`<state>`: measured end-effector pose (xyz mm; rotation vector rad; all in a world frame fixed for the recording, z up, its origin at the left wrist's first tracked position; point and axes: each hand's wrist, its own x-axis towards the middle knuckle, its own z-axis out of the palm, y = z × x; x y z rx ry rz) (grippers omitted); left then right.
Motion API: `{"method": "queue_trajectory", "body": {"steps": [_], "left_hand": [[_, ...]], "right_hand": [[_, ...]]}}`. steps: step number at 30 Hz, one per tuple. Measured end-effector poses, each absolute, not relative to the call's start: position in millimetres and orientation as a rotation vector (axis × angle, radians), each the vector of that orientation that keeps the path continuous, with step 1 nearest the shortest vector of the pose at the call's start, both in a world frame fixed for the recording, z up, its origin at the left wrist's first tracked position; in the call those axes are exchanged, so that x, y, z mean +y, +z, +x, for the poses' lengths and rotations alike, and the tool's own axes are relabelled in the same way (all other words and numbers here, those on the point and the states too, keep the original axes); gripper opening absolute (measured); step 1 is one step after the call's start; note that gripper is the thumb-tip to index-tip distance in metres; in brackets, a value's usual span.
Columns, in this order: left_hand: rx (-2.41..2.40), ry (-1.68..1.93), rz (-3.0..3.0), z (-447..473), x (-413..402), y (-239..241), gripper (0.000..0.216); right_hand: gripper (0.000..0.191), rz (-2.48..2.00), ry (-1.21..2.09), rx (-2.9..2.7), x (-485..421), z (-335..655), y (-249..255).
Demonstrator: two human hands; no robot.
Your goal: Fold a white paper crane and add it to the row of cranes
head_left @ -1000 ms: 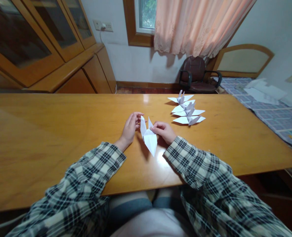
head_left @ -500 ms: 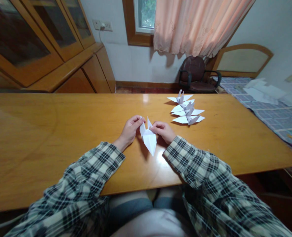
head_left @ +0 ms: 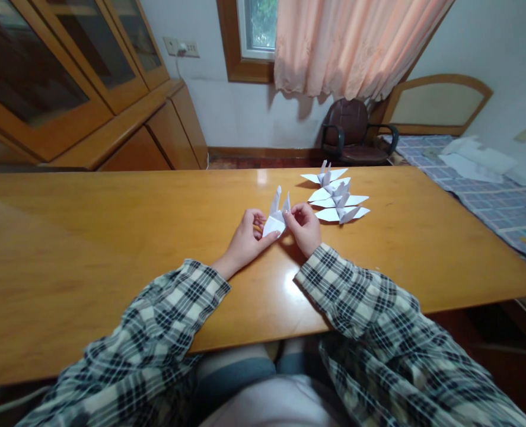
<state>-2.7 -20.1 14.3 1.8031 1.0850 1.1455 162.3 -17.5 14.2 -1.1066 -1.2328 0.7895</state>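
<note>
A white, partly folded paper crane [head_left: 276, 214] stands upright between my two hands, its two thin points sticking up. My left hand [head_left: 247, 239] pinches its left side from below. My right hand [head_left: 306, 228] grips its right side with fingers curled. Both hands are over the wooden table [head_left: 111, 237], near its middle. Three finished white paper cranes [head_left: 338, 198] lie in a row just right of my right hand, wings spread flat.
A dark office chair [head_left: 356, 133] stands beyond the table's far edge. A bed with a checked cover [head_left: 494, 196] and loose white sheets [head_left: 478, 160] lies at right. Wooden glass-door cabinets [head_left: 67, 77] fill the left.
The paper model was lying with its tip toward me; both hands have lifted and turned it upright and moved it farther away and to the right, closer to the finished cranes.
</note>
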Motion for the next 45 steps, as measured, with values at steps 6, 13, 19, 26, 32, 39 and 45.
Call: {"method": "queue_trajectory", "body": {"steps": [6,13,19,26,32,39,45], "left_hand": [[1.071,1.055,1.888,1,-22,14,0.047],[0.74,1.069,1.356,0,-9,8,0.05],[0.524,0.847,1.029,-7,-11,19,0.049],[0.436,0.694,1.014,-11,-16,28,0.06],[0.482,0.692,0.996,-8,-14,22,0.048],[0.895,1.22,1.57,-2,-14,15,0.035],[1.01,1.029,2.095,-2,-16,19,0.025]], "right_hand": [[0.028,-1.072,0.874,-1.309,-21,162,17],[0.037,-1.056,0.925,-1.294,-25,165,26],[0.042,-1.049,0.932,-1.202,-17,167,20],[0.062,-0.774,1.627,-1.224,-23,156,14],[0.047,-0.853,1.558,-1.056,-24,157,22],[0.033,-0.853,1.233,-0.919,-13,161,14],[0.036,-0.996,1.148,-1.018,-14,160,13]]}}
